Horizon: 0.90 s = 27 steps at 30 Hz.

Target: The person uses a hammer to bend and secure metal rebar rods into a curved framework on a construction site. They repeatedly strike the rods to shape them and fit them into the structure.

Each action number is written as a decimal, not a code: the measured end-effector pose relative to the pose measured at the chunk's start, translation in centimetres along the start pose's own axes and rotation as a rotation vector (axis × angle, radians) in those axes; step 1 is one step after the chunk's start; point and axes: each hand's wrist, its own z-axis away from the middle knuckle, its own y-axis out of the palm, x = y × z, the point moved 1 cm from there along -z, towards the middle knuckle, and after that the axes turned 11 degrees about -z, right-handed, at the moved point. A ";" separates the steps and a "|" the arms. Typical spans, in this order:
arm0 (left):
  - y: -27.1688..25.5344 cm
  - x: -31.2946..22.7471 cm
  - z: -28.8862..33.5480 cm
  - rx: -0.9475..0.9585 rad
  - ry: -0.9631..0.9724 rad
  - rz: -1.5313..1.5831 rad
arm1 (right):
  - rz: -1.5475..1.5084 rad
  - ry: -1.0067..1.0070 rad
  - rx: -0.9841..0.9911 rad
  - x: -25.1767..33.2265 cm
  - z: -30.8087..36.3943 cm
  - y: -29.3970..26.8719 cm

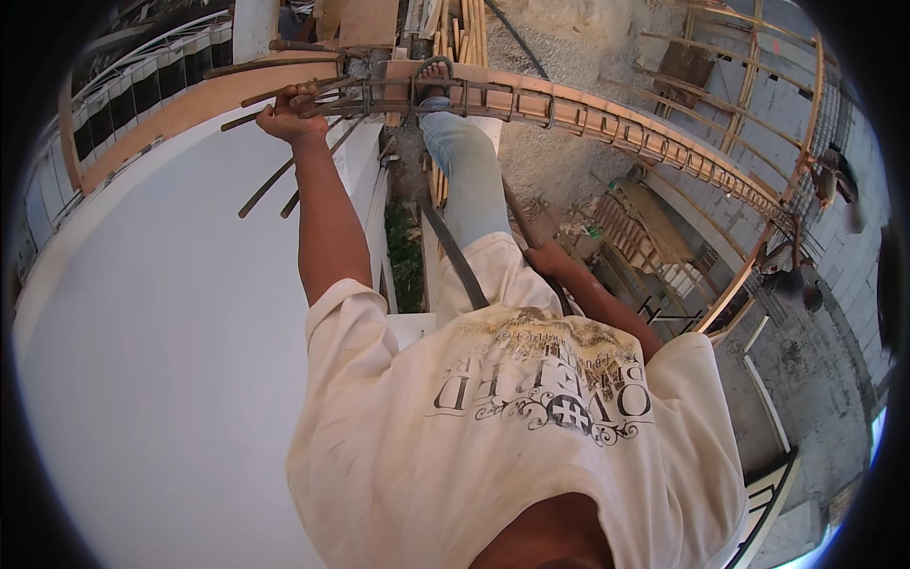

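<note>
My left hand (294, 116) is closed around a rebar end (254, 98) at the upper left, its arm stretched out. Other bar ends (265, 188) jut out around and below it. These bars run into a long rebar cage (569, 112) with square stirrups, lying along a wooden form board (654, 128). One of my feet (435, 71), in a sandal, is on the cage and board. Low beside my thigh, my right hand (545, 256) is closed on a dark, slender bar (517, 211); its lower part is hidden by my arm and shirt.
A smooth white wall (171, 313) fills the left side. Bamboo poles (464, 33) and gravel (578, 47) lie beyond the board. Below on the right are stacked planks (645, 223) and timber framing (749, 57). Dark figures, apparently people (791, 266), are at the far right.
</note>
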 end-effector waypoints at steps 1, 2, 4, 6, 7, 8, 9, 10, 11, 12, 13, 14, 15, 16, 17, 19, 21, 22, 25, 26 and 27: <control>0.0 0.0 0.0 -0.003 0.004 0.004 | -0.028 -0.003 -0.008 -0.2 -0.1 0.1; 0.0 0.0 -0.1 0.006 0.002 0.009 | -0.003 -0.010 -0.013 -0.3 -0.1 0.0; -0.1 0.1 -0.3 0.000 0.009 0.013 | 0.042 -0.009 -0.007 -0.7 -0.4 0.0; -0.3 0.2 -0.6 -0.005 -0.007 0.018 | 0.115 -0.026 0.001 -1.1 -0.8 -0.1; -0.4 0.3 -0.9 0.010 -0.010 0.023 | 0.138 -0.045 0.010 -1.3 -1.1 -0.1; -0.5 0.3 -1.2 0.020 -0.018 0.027 | 0.169 -0.021 0.034 -1.5 -1.4 -0.1; -0.8 0.5 -1.5 0.030 -0.025 0.029 | 0.193 -0.003 0.055 -1.8 -1.8 -0.2; -1.0 0.6 -1.9 0.019 -0.041 0.049 | 0.220 0.010 0.061 -2.1 -2.2 -0.2; -1.2 0.7 -2.3 0.049 -0.025 0.045 | 0.220 0.004 0.068 -2.4 -2.6 -0.2; -1.4 0.8 -2.9 0.073 -0.017 0.042 | 0.225 -0.002 0.060 -2.7 -3.0 -0.2; -1.7 0.9 -3.3 0.094 -0.008 0.038 | 0.242 -0.005 0.078 -3.1 -3.3 -0.2; -1.9 1.0 -3.9 0.067 -0.025 0.036 | 0.308 -0.053 0.138 -3.4 -3.8 -0.3; -2.0 1.1 -4.4 0.101 -0.016 0.031 | 0.305 -0.073 0.141 -3.8 -4.0 -0.3; -2.1 1.0 -4.9 0.129 -0.023 0.079 | 0.301 -0.093 0.144 -4.1 -4.3 -0.4; -2.1 1.0 -5.3 0.184 -0.051 0.126 | 0.296 -0.114 0.142 -4.5 -4.5 -0.4; -2.1 0.9 -5.9 0.149 -0.031 0.111 | 0.200 -0.030 0.074 -5.3 -4.9 -0.4; -1.9 0.8 -5.9 0.128 0.005 0.057 | 0.185 -0.029 0.058 -5.8 -5.0 -0.3; -1.7 0.8 -5.7 0.125 0.031 0.011 | 0.219 -0.072 0.073 -6.0 -5.0 -0.3; -0.9 0.7 -4.6 0.132 0.052 0.011 | 0.235 -0.132 0.051 -5.9 -4.4 -0.2; -0.5 0.6 -4.2 0.135 0.050 0.035 | 0.244 -0.114 0.032 -5.7 -4.0 -0.2; -0.2 0.6 -3.8 0.111 0.057 0.032 | 0.193 -0.102 0.010 -5.5 -3.5 -0.3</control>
